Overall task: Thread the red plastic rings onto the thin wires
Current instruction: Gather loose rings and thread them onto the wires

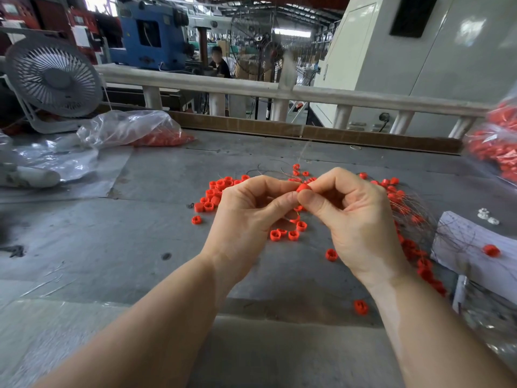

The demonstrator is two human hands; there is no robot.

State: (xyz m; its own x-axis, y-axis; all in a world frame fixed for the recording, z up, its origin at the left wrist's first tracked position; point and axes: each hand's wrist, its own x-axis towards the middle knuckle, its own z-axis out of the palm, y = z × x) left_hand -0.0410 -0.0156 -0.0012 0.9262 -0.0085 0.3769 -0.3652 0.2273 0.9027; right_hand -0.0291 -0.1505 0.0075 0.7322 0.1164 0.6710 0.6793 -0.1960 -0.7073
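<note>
My right hand (355,217) pinches a red plastic ring (303,187) between thumb and forefinger, a little above the table. My left hand (249,214) meets it fingertip to fingertip, thumb and forefinger pinched together right at the ring; a thin wire (303,152) runs up and away from there. Several loose red rings (215,193) lie scattered on the grey table under and around both hands. A bundle of thin wires with rings on them (405,208) lies to the right of my right hand.
A grey fan (53,77) stands at the back left. Beside it lies a clear plastic bag with red rings (156,135). Another bag of rings (495,147) sits at the right edge. White paper (458,242) lies at the right. A railing (251,88) borders the table's far side.
</note>
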